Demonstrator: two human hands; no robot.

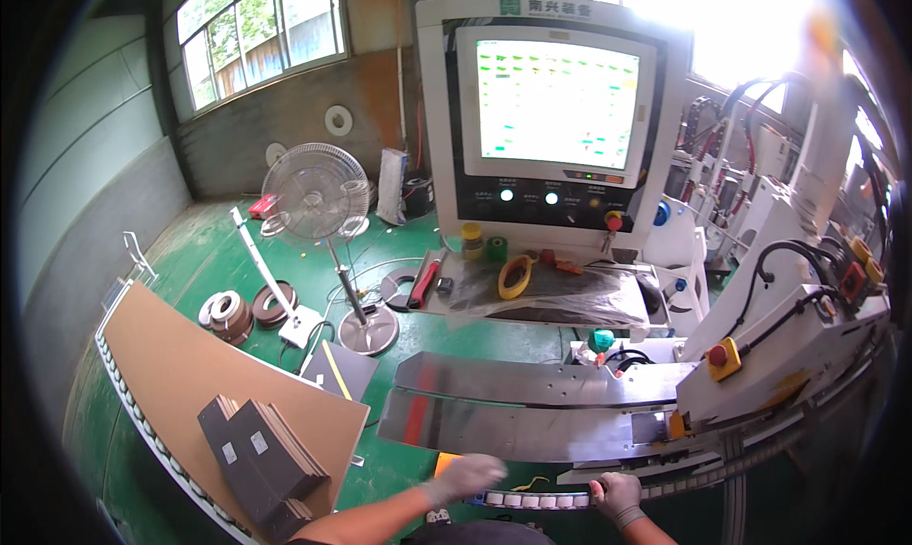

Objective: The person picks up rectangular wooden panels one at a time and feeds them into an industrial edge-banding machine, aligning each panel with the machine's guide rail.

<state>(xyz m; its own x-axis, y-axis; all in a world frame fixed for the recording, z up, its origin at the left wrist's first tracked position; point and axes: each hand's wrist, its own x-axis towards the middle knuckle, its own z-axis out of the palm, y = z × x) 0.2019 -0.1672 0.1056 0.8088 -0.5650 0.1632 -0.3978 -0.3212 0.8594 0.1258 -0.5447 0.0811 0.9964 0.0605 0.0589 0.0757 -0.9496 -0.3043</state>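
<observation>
Left hand, gloved, was motion-blurred beside the left end of a white roller rail; couldn't tell whether its fingers were wide or narrow, or holding anything. Right hand, also gloved, was at the rail farther right, fingers curled in, thumb side up; grip on the rail couldn't be confirmed. Rail ran between the hands, in front of a two-strip steel machine table. Orange piece showed just behind the left hand. Off to the left, dark grey panels lay stacked on a brown board. Beyond the table stood a control console, screen lit; a yellow ring-shaped item and a red-handled tool lay on its shelf. Pedestal fan stood left of the console.
</observation>
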